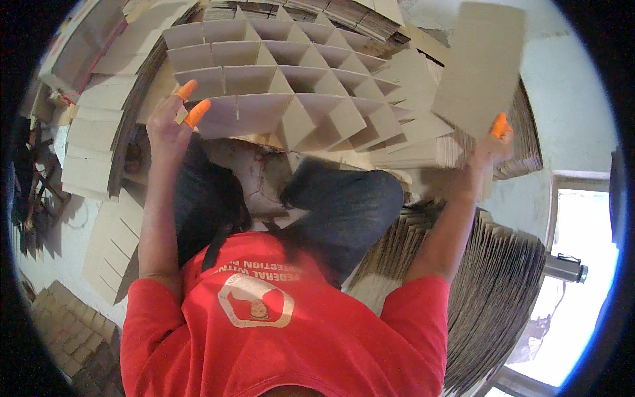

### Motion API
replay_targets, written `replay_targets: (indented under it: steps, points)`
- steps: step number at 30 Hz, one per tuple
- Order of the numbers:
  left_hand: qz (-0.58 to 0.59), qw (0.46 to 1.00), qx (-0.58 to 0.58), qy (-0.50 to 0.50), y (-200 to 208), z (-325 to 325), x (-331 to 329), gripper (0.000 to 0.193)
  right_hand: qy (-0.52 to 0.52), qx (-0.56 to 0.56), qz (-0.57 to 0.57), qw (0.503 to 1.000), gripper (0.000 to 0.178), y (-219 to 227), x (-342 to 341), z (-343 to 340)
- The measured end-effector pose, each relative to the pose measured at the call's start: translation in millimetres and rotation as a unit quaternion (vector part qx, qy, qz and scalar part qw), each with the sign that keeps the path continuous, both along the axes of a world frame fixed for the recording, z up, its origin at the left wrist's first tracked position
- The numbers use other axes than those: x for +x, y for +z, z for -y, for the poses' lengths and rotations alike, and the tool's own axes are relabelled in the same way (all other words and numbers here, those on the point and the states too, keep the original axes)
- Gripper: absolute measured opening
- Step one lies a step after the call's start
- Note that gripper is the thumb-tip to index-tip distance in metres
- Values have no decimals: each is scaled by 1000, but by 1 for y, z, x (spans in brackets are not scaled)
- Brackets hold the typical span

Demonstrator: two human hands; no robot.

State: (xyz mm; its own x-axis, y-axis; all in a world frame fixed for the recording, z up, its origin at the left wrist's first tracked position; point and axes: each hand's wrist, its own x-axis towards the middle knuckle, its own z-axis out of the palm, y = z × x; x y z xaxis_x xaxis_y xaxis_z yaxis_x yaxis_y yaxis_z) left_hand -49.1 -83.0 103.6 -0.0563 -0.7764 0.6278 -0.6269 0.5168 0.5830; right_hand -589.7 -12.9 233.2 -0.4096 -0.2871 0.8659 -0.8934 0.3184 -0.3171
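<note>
In front of me lies a cardboard divider grid [245, 79], its slotted strips crossed into several open cells. My left hand [169, 122] is at the near left corner of the grid, with orange covers on two fingers. Those fingers are stretched apart, and I see nothing held between them. Off to the right, my right hand [495, 147] grips the lower end of a flat cardboard sheet [481, 66]. An orange cover shows on that hand too. The sheet is raised over a stack of cardboard [527, 129] and stands apart from the grid.
Slotted cardboard strips [99, 122] are stacked along the left. A large row of cardboard pieces [493, 291] fills the lower right beside my arm. More stacks [357, 16] lie behind the grid. A bright opening [569, 291] is at the far right.
</note>
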Motion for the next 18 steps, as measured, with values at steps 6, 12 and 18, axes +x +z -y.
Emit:
replay_targets:
  steps: [6, 12, 18]
  points:
    - [-55, 988, 134, -51, -4, -1, 5, 34, 249, -39, 143, 957, 35, 65, 136, 5]
    - [-79, 976, 161, -124, -17, 5, 11, 25, 424, 156, 187, 872, 69, 53, 256, 10]
    - [-118, 978, 114, -126, -21, 4, 6, 15, 475, 264, 251, 801, 66, 44, 297, 21]
